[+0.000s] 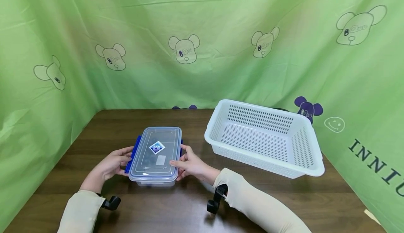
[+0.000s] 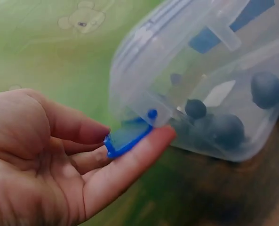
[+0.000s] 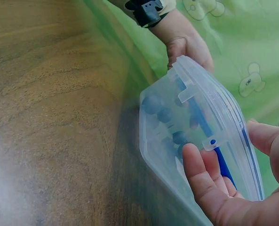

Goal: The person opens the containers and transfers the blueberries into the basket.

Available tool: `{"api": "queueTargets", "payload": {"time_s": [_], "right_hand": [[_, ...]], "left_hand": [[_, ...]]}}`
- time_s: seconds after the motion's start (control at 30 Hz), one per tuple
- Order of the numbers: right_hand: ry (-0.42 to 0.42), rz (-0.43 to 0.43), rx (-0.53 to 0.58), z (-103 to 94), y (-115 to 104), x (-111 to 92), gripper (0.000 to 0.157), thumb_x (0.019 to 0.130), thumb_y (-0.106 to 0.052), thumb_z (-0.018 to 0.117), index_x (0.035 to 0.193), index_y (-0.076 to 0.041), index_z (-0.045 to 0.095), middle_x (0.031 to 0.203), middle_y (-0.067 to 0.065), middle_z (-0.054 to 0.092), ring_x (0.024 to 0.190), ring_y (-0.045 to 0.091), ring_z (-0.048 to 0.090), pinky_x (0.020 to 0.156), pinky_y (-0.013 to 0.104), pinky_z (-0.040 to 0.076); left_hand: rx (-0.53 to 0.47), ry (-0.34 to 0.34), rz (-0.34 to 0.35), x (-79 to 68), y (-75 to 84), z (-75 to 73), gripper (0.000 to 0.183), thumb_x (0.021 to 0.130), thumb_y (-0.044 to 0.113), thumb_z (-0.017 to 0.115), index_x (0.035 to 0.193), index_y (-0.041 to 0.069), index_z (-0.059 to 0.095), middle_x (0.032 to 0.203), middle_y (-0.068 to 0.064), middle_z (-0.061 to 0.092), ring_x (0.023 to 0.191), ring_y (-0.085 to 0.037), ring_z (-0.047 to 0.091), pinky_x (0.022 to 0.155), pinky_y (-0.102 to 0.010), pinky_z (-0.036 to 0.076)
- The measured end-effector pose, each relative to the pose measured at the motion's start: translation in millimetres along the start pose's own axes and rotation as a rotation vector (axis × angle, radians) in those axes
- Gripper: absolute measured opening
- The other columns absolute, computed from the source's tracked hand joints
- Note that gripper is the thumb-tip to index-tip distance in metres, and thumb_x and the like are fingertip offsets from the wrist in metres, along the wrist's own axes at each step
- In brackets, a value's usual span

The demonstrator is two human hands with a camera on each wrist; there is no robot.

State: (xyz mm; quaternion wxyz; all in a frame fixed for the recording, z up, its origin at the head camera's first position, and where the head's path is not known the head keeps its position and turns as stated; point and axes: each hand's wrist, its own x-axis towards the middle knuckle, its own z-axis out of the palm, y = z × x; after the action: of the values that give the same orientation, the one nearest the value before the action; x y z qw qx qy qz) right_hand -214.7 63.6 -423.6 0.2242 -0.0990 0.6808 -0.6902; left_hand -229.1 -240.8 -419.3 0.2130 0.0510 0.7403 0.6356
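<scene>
A clear plastic food container (image 1: 143, 163) with a lid on and blue side latches sits at the left-centre of the table. My left hand (image 1: 110, 163) is at its left side. In the left wrist view, its thumb and fingers pinch a blue latch (image 2: 130, 139), which sticks out from the wall. At the opposite side my right hand (image 1: 194, 164) grips the container, thumb over the lid edge and fingers against the side by the other blue latch (image 3: 224, 167). Several dark round objects (image 2: 228, 131) of different sizes lie inside, seen through the clear wall.
A white perforated plastic basket (image 1: 252, 156) stands at the right rear of the brown wooden table (image 1: 189, 212). Green printed cloth (image 1: 221, 75) hangs close behind the table and along both sides. Black wrist mounts (image 1: 216, 199) stick out from both forearms.
</scene>
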Motion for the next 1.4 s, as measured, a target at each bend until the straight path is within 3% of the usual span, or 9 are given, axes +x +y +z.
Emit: {"api": "queueTargets", "payload": {"time_s": [0.17, 0.37, 0.53, 0.63, 0.9, 1.1, 1.4], "right_hand": [[-0.009, -0.019, -0.008, -1.5, 2, -1, 0.083, 0.095, -0.008, 0.066, 0.154, -0.002, 0.007, 0.093, 0.014, 0.056, 0.056, 0.017, 0.061, 0.054, 0.033, 0.057], [-0.017, -0.006, -0.047, -7.1, 0, -2, 0.084, 0.095, -0.011, 0.067, 0.156, -0.001, 0.011, 0.097, 0.014, 0.053, 0.061, 0.019, 0.06, 0.057, 0.033, 0.057], [-0.012, -0.032, -0.02, -11.7, -4, -3, 0.085, 0.092, -0.003, 0.068, 0.155, 0.003, 0.012, 0.096, 0.012, 0.049, 0.064, 0.019, 0.059, 0.058, 0.032, 0.057], [-0.007, -0.056, 0.016, -12.7, -7, -3, 0.087, 0.088, 0.005, 0.067, 0.155, 0.005, 0.012, 0.1, 0.013, 0.047, 0.068, 0.018, 0.06, 0.061, 0.032, 0.058], [-0.021, -0.079, 0.003, -11.7, -9, -3, 0.092, 0.077, 0.019, 0.068, 0.153, 0.012, 0.015, 0.105, 0.013, 0.045, 0.078, 0.013, 0.066, 0.071, 0.033, 0.059], [-0.048, -0.076, -0.024, -11.2, -7, -4, 0.088, 0.078, 0.019, 0.068, 0.151, 0.014, 0.02, 0.1, 0.009, 0.047, 0.078, 0.008, 0.064, 0.07, 0.024, 0.054], [0.039, -0.118, -0.127, -13.2, -10, -3, 0.082, 0.074, 0.014, 0.075, 0.147, 0.012, 0.036, 0.101, 0.012, 0.049, 0.081, 0.014, 0.058, 0.073, 0.022, 0.049]], "left_hand": [[0.075, 0.017, 0.013, -3.7, -7.9, 0.2, 0.059, 0.101, 0.003, 0.046, 0.151, -0.014, 0.018, 0.142, -0.037, 0.038, 0.1, -0.022, 0.063, 0.071, -0.039, 0.058], [0.166, 0.031, 0.071, -8.3, -10.2, 7.6, 0.053, 0.101, 0.004, 0.05, 0.145, -0.018, 0.03, 0.139, -0.039, 0.042, 0.101, -0.029, 0.064, 0.073, -0.042, 0.058], [0.266, 0.182, 0.139, -14.0, -0.6, 16.2, 0.048, 0.102, 0.005, 0.048, 0.143, -0.016, 0.036, 0.141, -0.037, 0.041, 0.115, -0.038, 0.057, 0.083, -0.042, 0.056], [0.269, 0.241, 0.175, -19.8, 8.5, 21.3, 0.051, 0.103, 0.009, 0.05, 0.145, -0.014, 0.034, 0.144, -0.035, 0.04, 0.126, -0.043, 0.048, 0.091, -0.042, 0.053], [0.276, 0.191, 0.171, -28.8, 16.6, 31.7, 0.068, 0.096, 0.008, 0.063, 0.148, -0.015, 0.028, 0.148, -0.034, 0.036, 0.131, -0.047, 0.043, 0.103, -0.05, 0.043], [0.297, 0.243, 0.174, -30.5, 14.2, 37.7, 0.066, 0.091, 0.002, 0.067, 0.146, -0.014, 0.035, 0.145, -0.032, 0.043, 0.129, -0.044, 0.046, 0.095, -0.032, 0.047], [0.325, 0.256, 0.201, -29.8, 20.4, 43.4, 0.065, 0.09, -0.004, 0.065, 0.146, -0.016, 0.033, 0.142, -0.035, 0.044, 0.127, -0.046, 0.047, 0.088, -0.023, 0.048]]}}
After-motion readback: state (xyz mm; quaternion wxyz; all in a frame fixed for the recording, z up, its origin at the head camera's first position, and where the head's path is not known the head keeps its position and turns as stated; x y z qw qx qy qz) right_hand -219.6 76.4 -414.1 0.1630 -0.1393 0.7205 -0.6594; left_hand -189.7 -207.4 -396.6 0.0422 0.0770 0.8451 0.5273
